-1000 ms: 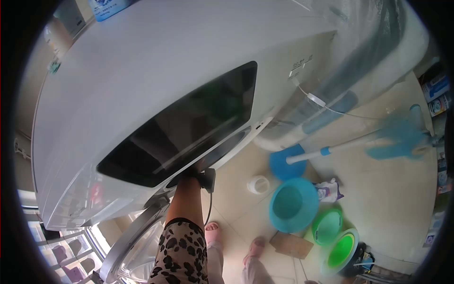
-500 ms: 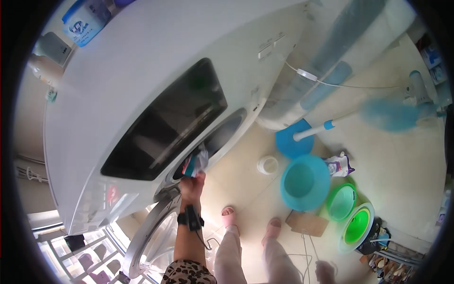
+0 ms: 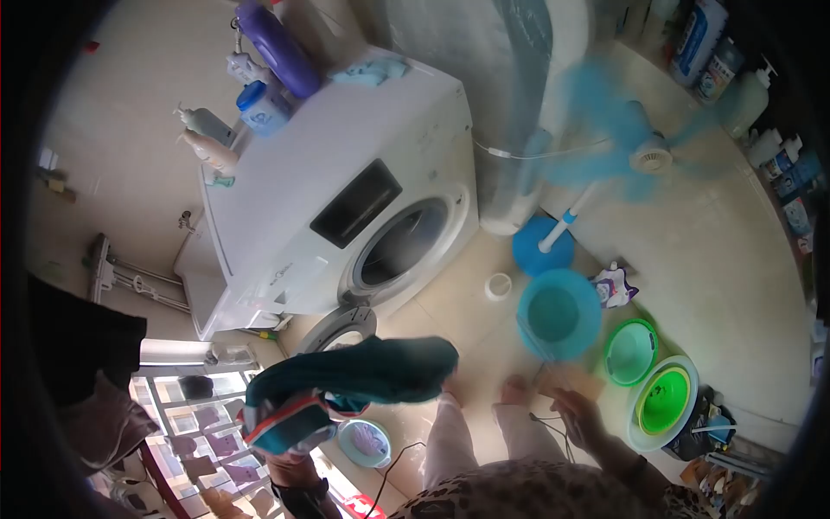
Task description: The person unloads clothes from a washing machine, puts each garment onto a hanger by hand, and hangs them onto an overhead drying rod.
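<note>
My left hand [image 3: 294, 471], with a black strap on the wrist, is closed on a dark green garment [image 3: 363, 372] with red and white trim. The garment is bunched at the hand and stretches right, blurred, in front of the opened washing machine door [image 3: 341, 327]. Behind it stands the white washing machine [image 3: 285, 199], its round drum opening [image 3: 402, 242] uncovered. My right hand [image 3: 579, 417] is at lower right, fingers curled around a thin wire thing that looks like a clothes hanger [image 3: 546, 421]; motion blur hides its full shape.
A blue basin [image 3: 596, 316], green basins [image 3: 653, 363] and a small white tub [image 3: 498, 286] stand on the floor. A fan [image 3: 650, 156] spins at right, its cord running leftward. Another basin [image 3: 367, 426] sits at lower left. Bottles [image 3: 277, 48] stand on the machine.
My left hand has come away from the drum opening and down left, bringing the green garment out. My right hand has risen. The view has pulled back from the machine.
</note>
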Motion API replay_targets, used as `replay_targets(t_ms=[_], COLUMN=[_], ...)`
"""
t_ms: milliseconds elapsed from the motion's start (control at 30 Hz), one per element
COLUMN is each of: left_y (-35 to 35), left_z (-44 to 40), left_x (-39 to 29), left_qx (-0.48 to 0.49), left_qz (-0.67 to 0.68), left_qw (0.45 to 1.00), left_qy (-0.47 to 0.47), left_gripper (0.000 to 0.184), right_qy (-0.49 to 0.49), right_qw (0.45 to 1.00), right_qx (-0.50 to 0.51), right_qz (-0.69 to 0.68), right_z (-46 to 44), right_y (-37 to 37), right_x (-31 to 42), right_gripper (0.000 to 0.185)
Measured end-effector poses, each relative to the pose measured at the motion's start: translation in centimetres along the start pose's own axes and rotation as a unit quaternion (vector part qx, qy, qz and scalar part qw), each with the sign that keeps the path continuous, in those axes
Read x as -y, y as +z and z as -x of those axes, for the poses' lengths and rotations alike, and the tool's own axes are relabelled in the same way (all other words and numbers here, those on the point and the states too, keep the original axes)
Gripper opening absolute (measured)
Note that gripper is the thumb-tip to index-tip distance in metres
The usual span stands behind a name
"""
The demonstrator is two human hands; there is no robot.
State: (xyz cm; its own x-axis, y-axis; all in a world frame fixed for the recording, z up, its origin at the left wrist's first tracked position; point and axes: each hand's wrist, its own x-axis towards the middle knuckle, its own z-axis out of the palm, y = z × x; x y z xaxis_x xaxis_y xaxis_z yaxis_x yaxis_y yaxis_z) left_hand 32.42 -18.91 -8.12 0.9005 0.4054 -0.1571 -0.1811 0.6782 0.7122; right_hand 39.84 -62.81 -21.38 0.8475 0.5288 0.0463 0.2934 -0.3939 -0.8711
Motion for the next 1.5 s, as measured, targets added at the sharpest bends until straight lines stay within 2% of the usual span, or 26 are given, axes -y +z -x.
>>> replay_targets(t_ms=[67, 133, 233, 300, 367, 433, 467, 500, 567, 600, 700, 733, 767, 867, 900, 967, 1000, 1033, 1067, 1100, 1133, 1167, 1267, 1367, 1400, 1500], left_y=[3.9, 7.0, 10.9, 13.1, 14.0, 14.2, 13.7, 12.4, 9.4, 9.3, 6.7, 4.2, 2.3, 1.2, 1.4, 3.5, 5.6, 6.4, 7.4, 9.8, 11.5, 12.7, 13.4, 14.1, 13.6, 12.0], left_z=[3.0, 5.0, 7.3, 7.8, 8.8, 10.4, 10.9, 11.6, 12.4, 11.8, 13.5, 13.1, 12.7, 13.4, 13.9, 15.5, 17.4, 18.3, 19.6, 21.2, 22.0, 22.4, 21.4, 20.7, 20.2, 20.3], left_x=[-2.2, -3.4, -4.3, -4.0, -4.7, -5.8, -7.3, -9.2, -12.5, -13.1, -15.3, -15.7, -15.6, -14.6, -14.4, -12.5, -11.4, -9.4, -7.8, -6.5, -5.0, -3.8, -0.7, -0.7, -0.6, -2.0], left_qx=[0.071, 0.121, 0.186, 0.227, 0.261, 0.278, 0.275, 0.264, 0.232, 0.209, -0.057, -0.031, -0.004, -0.033, -0.065, -0.177, -0.16, -0.067, 0.047, 0.118, 0.14, 0.16, 0.082, 0.119, 0.151, 0.101], left_qz=[0.02, 0.041, 0.08, 0.076, 0.016, -0.06, 0.027, 0.07, 0.116, 0.074, -0.065, -0.154, -0.141, -0.211, -0.24, -0.433, -0.483, -0.475, -0.516, -0.561, -0.59, -0.616, -0.639, -0.573, -0.569, -0.549], left_qw=[0.997, 0.992, 0.979, 0.971, 0.96, 0.937, 0.949, 0.956, 0.965, 0.969, 0.982, 0.974, 0.974, 0.939, 0.929, 0.807, 0.777, 0.77, 0.754, 0.754, 0.75, 0.743, 0.726, 0.779, 0.774, 0.811], left_qy=[-0.006, -0.004, -0.004, 0.021, 0.097, 0.203, 0.153, 0.111, 0.037, 0.107, 0.166, 0.162, 0.175, 0.269, 0.275, 0.36, 0.369, 0.42, 0.405, 0.321, 0.264, 0.207, 0.241, 0.226, 0.233, 0.174], left_gripper=[0.056, 0.06, 0.065, 0.068, 0.067, 0.061, 0.059, 0.055, 0.045, 0.035, 0.026, 0.025, 0.026, 0.023, 0.025, 0.022, 0.018, 0.017, 0.018, 0.031, 0.045, 0.06, 0.102, 0.091, 0.087, 0.043], right_qy=[-0.042, -0.008, -0.097, -0.204, -0.242, -0.011, 0.081, 0.121, 0.086, 0.068, -0.021, -0.027, -0.031, -0.112, -0.105, -0.082, -0.063, -0.064, -0.062, -0.058, -0.058, -0.055, -0.062, -0.096, -0.113, -0.147], right_qw=[0.999, 0.981, 0.96, 0.934, 0.937, 0.95, 0.946, 0.968, 0.867, 0.791, 0.866, 0.884, 0.897, 0.935, 0.928, 0.9, 0.889, 0.887, 0.883, 0.88, 0.881, 0.882, 0.879, 0.87, 0.869, 0.877], right_qx=[0.023, 0.081, 0.15, 0.151, 0.206, 0.228, 0.189, 0.012, -0.012, -0.016, -0.079, -0.132, -0.184, -0.188, -0.133, -0.022, -0.022, -0.009, 0.004, 0.019, 0.03, 0.029, 0.045, 0.082, 0.085, 0.003], right_qz=[-0.026, -0.179, -0.214, -0.25, -0.149, -0.214, -0.251, -0.221, -0.491, -0.608, -0.494, -0.448, -0.4, -0.28, -0.332, -0.428, -0.452, -0.458, -0.465, -0.471, -0.469, -0.466, -0.471, -0.477, -0.474, -0.458], right_z=[-1.6, -2.9, -6.4, -7.0, -6.0, -4.6, -4.6, -4.0, -5.0, -5.5, -5.8, -5.4, -5.1, -5.7, -6.2, -7.0, -7.1, -7.2, -7.0, -6.7, -6.5, -6.1, -4.6, -3.8, -3.8, -4.3], right_y=[0.1, 0.8, -1.1, -0.4, 0.7, 1.5, 0.4, 0.3, -0.9, -1.6, -5.0, -5.1, -4.9, -4.9, -5.2, -6.1, -5.8, -5.6, -5.4, -5.2, -5.1, -5.1, -5.5, -6.1, -6.4, -7.7], right_x=[1.9, 4.2, 13.1, 17.1, 19.1, 20.6, 21.8, 23.2, 23.6, 23.7, 29.6, 32.3, 34.5, 37.5, 38.6, 40.9, 42.0, 43.0, 43.7, 44.3, 44.7, 45.3, 46.4, 46.4, 46.3, 46.3], right_gripper=[0.048, 0.06, 0.073, 0.059, 0.039, 0.021, 0.02, 0.026, 0.031, 0.034, 0.034, 0.033, 0.032, 0.028, 0.027, 0.026, 0.025, 0.025, 0.025, 0.025, 0.026, 0.027, 0.029, 0.03, 0.031, 0.03])
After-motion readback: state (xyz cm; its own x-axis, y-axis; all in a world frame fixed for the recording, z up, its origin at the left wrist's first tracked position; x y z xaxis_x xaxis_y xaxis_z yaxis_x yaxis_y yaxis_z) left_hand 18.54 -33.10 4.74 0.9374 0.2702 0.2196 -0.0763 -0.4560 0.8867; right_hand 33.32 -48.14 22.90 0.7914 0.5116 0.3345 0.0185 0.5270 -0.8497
